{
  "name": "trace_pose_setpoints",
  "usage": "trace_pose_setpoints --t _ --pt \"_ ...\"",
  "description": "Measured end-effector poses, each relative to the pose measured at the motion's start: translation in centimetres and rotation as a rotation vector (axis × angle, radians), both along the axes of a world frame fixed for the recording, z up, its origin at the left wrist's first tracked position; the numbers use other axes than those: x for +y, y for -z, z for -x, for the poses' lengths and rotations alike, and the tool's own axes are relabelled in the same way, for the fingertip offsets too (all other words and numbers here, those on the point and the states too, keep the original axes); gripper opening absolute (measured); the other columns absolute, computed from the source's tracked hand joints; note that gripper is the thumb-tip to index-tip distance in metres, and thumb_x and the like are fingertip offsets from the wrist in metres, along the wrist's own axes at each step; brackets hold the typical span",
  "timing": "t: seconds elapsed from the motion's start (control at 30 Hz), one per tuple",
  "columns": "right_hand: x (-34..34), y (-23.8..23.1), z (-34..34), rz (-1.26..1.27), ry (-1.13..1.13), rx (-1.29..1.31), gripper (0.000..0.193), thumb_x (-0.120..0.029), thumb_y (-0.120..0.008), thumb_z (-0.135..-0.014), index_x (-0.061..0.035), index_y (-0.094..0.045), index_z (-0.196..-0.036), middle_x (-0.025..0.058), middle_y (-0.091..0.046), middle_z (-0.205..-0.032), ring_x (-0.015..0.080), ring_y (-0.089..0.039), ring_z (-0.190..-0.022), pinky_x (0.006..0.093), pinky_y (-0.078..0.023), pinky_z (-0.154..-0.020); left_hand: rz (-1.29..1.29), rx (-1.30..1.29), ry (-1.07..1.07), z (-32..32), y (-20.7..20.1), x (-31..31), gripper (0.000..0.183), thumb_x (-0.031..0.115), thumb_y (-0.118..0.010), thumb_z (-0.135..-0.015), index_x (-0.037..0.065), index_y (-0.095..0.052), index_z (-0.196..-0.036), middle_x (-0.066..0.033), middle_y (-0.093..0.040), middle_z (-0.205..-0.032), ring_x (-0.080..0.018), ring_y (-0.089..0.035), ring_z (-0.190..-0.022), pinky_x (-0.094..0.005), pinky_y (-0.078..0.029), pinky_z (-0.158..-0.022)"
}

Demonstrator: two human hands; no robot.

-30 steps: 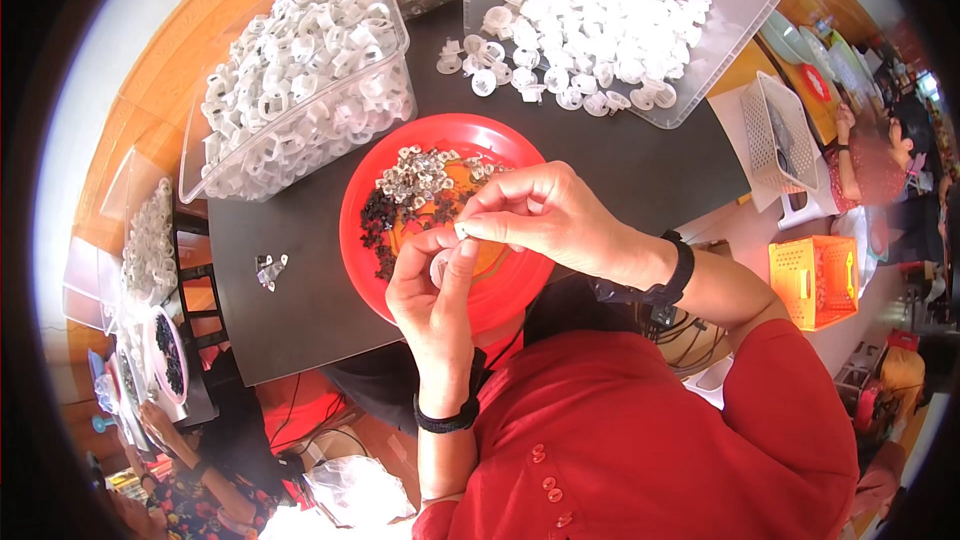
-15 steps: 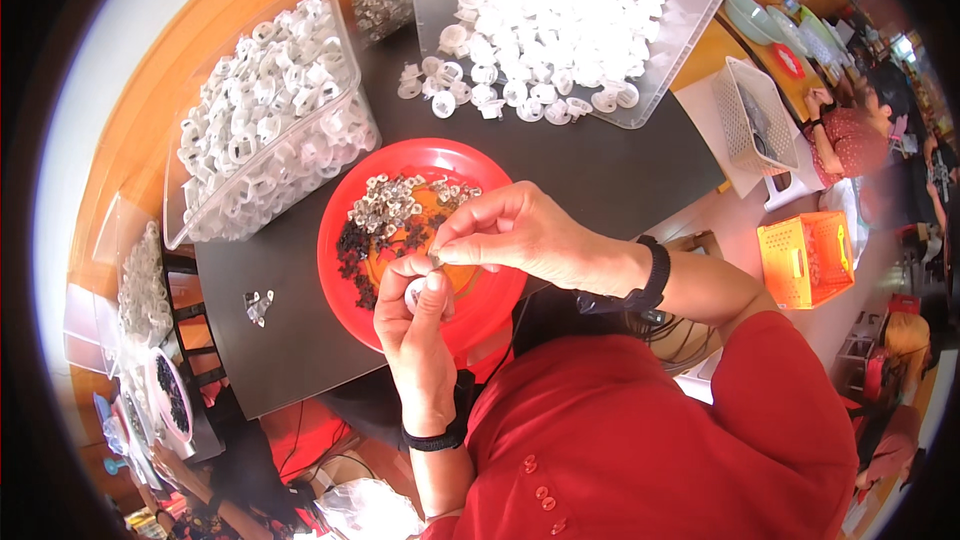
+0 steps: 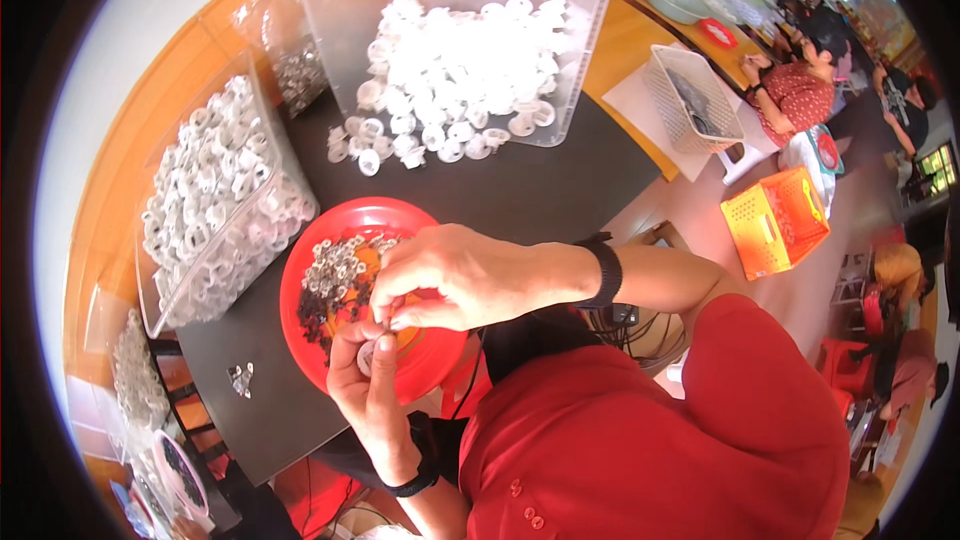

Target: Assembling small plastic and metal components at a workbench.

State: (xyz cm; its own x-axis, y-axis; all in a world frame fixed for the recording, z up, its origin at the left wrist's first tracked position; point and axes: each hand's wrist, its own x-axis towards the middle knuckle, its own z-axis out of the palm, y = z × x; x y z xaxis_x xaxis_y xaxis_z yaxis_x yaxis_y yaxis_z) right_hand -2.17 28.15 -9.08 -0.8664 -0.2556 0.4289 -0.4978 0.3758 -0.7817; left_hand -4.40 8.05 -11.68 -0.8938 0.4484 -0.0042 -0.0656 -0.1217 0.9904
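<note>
My left hand (image 3: 372,402) is closed on a small white round plastic part (image 3: 367,358), partly hidden by the thumb and fingers. Meeting it at the fingertips, my right hand (image 3: 445,278) pinches something too small to make out. Both hands are over the near right part of a red round plate (image 3: 290,302). On that plate lie small metal pieces (image 3: 334,268) and small black pieces (image 3: 314,316).
A clear bin (image 3: 225,225) of white plastic parts stands at left. Another clear bin (image 3: 578,105) lies tipped at the back, white parts (image 3: 425,145) spilling out. Small metal parts (image 3: 240,380) lie on the dark table (image 3: 560,190). An orange crate (image 3: 775,225) and a co-worker (image 3: 798,95) are at right.
My view has shifted, so the table's things appear lower and further left. Both hands stay together over the plate, the right hand's fingers now more curled.
</note>
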Motion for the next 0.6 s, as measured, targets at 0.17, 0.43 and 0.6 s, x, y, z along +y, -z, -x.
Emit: trace_pose_setpoints --t 0.17,0.43,0.6 --pt "-0.3 -0.8 -0.3 -0.242 0.021 0.147 0.008 -0.015 -0.069 -0.082 -0.0112 -0.062 -0.083 0.0022 -0.057 -0.079 0.0226 -0.058 -0.075 0.0379 -0.043 -0.073 0.048 0.032 0.03 0.2 -0.7 -0.4 0.006 0.004 -0.065 -0.088 0.002 -0.059 -0.09 0.0042 -0.052 -0.085 -0.0035 -0.042 -0.075 -0.0181 -0.033 -0.069" --pt "-0.4 -0.4 -1.0 -0.357 0.173 0.122 0.008 -0.013 -0.068 -0.081 -0.0101 -0.06 -0.08 0.0042 -0.057 -0.078 0.0261 -0.057 -0.071 0.0377 -0.045 -0.073 0.099 0.021 -0.083 0.3 -0.2 0.2 0.02 0.017 -0.06 -0.095 -0.002 -0.065 -0.101 0.0051 -0.049 -0.076 -0.0038 -0.038 -0.066 -0.0183 -0.035 -0.068" --pt "-1.0 -0.3 -1.5 -0.021 0.242 -0.008 0.009 -0.006 -0.066 -0.084 -0.0032 -0.058 -0.087 0.0112 -0.059 -0.081 0.0303 -0.061 -0.071 0.0381 -0.048 -0.064 -0.28 -0.268 -0.118 -0.4 -0.3 1.6 0.045 0.023 -0.052 -0.099 -0.012 -0.051 -0.127 -0.0091 -0.061 -0.111 -0.0121 -0.056 -0.099 -0.0275 -0.042 -0.089"
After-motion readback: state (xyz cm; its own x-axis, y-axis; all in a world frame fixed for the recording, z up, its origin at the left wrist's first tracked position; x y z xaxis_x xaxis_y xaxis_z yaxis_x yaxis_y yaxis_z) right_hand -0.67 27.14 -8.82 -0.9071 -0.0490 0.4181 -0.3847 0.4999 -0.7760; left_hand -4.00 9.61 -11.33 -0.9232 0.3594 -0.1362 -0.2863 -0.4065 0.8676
